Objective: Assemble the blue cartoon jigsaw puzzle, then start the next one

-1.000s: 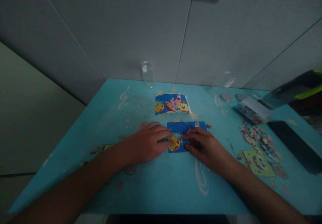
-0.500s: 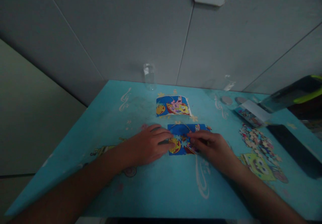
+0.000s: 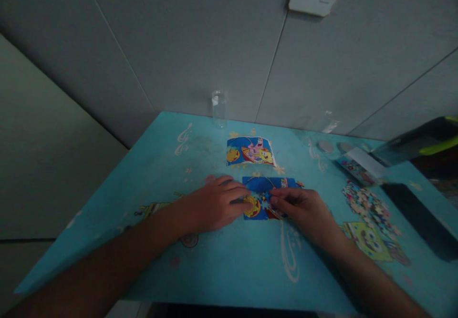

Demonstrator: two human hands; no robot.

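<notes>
A mostly joined jigsaw puzzle (image 3: 261,183) with a blue cartoon picture lies flat on the table, with a gap of light tabletop showing near its middle. My left hand (image 3: 223,203) rests at its left edge, fingers stretched and loosely apart, the tips on the yellow part of the picture. At the right side of the gap, my right hand (image 3: 298,206) pinches a small puzzle piece (image 3: 265,197) between thumb and index finger. The piece is partly hidden by the fingertips. Behind the puzzle lies a printed picture (image 3: 250,151) showing the same scene.
Loose puzzle pieces (image 3: 370,208) are heaped at the right, beside a long dark object (image 3: 418,220). Behind them are a small printed box (image 3: 359,168) and round lids (image 3: 325,146). A clear container (image 3: 219,110) stands by the wall. A dark object with a yellow-green edge (image 3: 425,139) juts in at right.
The view has shifted slightly, so everything sits a little further right. My right fingertips have moved slightly at the gap, which shows less tabletop. My left hand stays in place on the puzzle.
</notes>
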